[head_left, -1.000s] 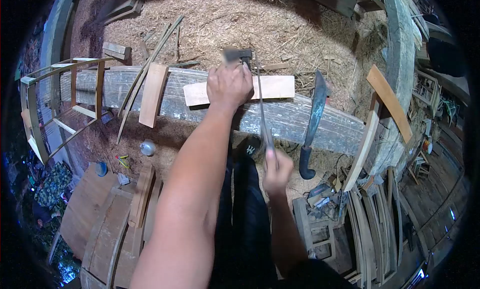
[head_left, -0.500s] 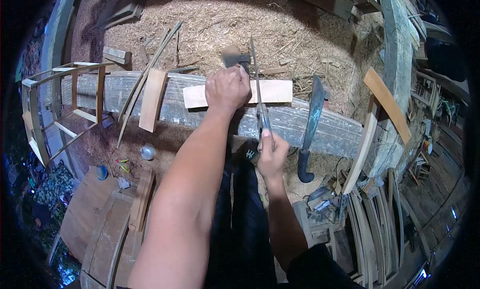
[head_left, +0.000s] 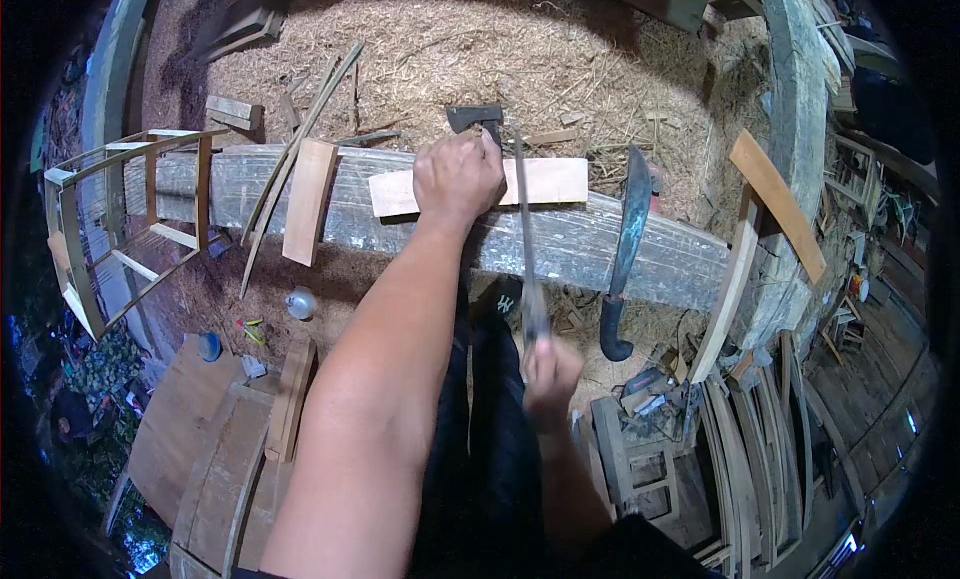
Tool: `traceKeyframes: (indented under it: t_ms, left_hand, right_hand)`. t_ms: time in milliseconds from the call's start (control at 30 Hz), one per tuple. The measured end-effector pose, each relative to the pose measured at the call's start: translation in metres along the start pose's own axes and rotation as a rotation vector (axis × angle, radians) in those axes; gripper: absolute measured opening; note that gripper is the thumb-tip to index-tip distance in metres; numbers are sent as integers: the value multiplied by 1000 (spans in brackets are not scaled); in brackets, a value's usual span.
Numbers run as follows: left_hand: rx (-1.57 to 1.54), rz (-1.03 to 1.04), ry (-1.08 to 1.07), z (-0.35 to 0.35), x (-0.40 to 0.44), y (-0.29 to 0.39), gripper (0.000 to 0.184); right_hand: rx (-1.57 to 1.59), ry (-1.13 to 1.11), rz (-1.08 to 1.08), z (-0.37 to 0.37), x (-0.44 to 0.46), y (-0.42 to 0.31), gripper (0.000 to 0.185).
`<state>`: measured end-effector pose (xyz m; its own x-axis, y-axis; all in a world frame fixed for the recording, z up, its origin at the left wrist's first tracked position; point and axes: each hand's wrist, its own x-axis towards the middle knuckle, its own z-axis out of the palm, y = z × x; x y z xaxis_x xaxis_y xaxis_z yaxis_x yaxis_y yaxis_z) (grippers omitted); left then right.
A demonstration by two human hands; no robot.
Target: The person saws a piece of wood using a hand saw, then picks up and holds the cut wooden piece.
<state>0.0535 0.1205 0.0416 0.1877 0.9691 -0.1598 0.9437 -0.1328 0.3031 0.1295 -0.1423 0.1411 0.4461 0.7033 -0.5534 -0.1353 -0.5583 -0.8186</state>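
A pale wooden board (head_left: pixel 555 181) lies across the weathered grey beam (head_left: pixel 660 249). My left hand (head_left: pixel 459 176) is closed on the board, pressing it against the beam. Just beyond its knuckles a dark axe-like metal head (head_left: pixel 474 117) shows. My right hand (head_left: pixel 552 374) is wrapped round the handle of a saw (head_left: pixel 528 239), slightly blurred. The saw's thin blade crosses the board just right of my left hand. To the right, a machete (head_left: pixel 630 229) with a black handle rests across the beam.
A second board (head_left: pixel 311 201) and thin strips (head_left: pixel 300 144) lie on the beam's left part, near a wooden frame (head_left: pixel 205 191). Curved boards (head_left: pixel 778 207) lean at the right. Below are a clear round container (head_left: pixel 300 303) and curved slats (head_left: pixel 745 459). Wood shavings cover the ground.
My right hand moved up towards the board with the saw, then back down towards my body. My left hand stays on the board.
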Motion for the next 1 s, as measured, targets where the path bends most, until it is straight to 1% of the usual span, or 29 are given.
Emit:
traceKeyframes:
  t_ms: [33,67,133,167,233,267,333,367,400,433,467,500,533,567,600,700,733,800,833,900,933,967,1000]
  left_hand:
    - [14,3,5,0,3,0,37]
    - [15,-1,10,-1,5,0,37]
    - [-36,74,42,-2,2,1,39]
    - [-40,80,40,-3,1,2,39]
    - [9,51,-31,-4,3,2,39]
    - [16,25,-44,-2,4,2,40]
    - [30,16,-48,-7,7,3,40]
    - [35,9,-63,-8,3,5,40]
    - [28,-1,-89,-6,4,4,40]
    - [25,-2,-89,-1,5,2,40]
    - [-10,72,4,2,6,-1,41]
    - [-43,151,90,4,2,-5,42]
    - [-45,156,84,3,-1,-4,42]
    - [-44,129,79,1,1,-1,43]
    - [-40,98,74,1,1,-1,43]
    - [-12,79,80,0,2,-1,44]
    - [-13,80,69,0,0,-1,44]
    - [8,76,11,1,4,-1,43]
    - [8,66,10,2,5,-3,43]
    - [-27,106,74,5,2,-4,43]
    - [-37,90,44,2,1,-2,39]
    - [-40,93,50,0,4,1,39]
    - [-23,64,4,-1,4,1,38]
  right_hand:
    - [19,-13,-24,-7,-15,14,45]
    - [19,-18,-28,-7,-10,10,45]
    - [-146,-43,-115,-4,7,-3,46]
    - [-147,-36,-115,7,30,-12,46]
    - [-181,36,-157,33,85,-27,51]
    - [-175,40,-159,31,81,-28,51]
    - [50,1,10,21,59,-26,44]
    - [76,13,15,14,32,-20,45]
    - [17,16,-17,4,2,-5,44]
    - [-43,10,-55,3,-10,-5,44]
    - [-46,-1,-58,1,-4,-2,44]
    - [-45,-14,-24,7,11,-17,44]
    - [-42,-15,11,14,29,-26,44]
    - [-93,-2,-129,26,62,-26,45]
    - [-120,26,-164,36,90,-22,46]
    - [-64,34,-131,34,86,-24,46]
    - [50,-11,-51,23,62,-24,46]
    - [-81,-19,-41,5,6,-17,45]
    - [-86,-28,-39,2,6,-13,45]
    - [-117,-33,-42,1,10,-8,44]
    - [-9,-11,29,19,40,-26,44]
    - [-131,6,-114,31,72,-38,44]
    - [-167,27,-108,43,97,-31,45]
